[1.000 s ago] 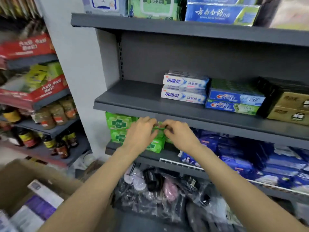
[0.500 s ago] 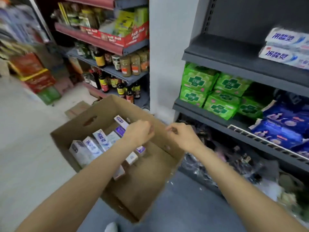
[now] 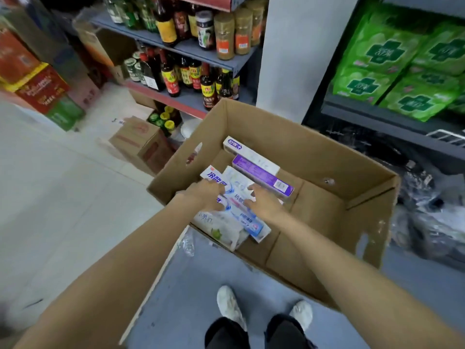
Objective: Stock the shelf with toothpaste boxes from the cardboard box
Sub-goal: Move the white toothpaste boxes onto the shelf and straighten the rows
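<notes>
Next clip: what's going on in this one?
A person is bent over an open brown cardboard box on the shop floor, both hands down inside it. The left hand and right hand rest on white-and-blue toothpaste boxes; nothing is lifted yet. A purple toothpaste box lies beside them.

Both hands are reaching into the cardboard box [image 3: 327,157] on the floor. The left hand [image 3: 205,195] and right hand [image 3: 264,201] are lying on 1 blue-and-white toothpaste box [image 3: 237,197], beside a purple box [image 3: 261,176].

toothpaste boxes [image 3: 241,197] in cardboard box [image 3: 327,215] on floor | shelf [image 3: 387,117] behind-R | bottles [image 3: 191,79] behind-L
</notes>
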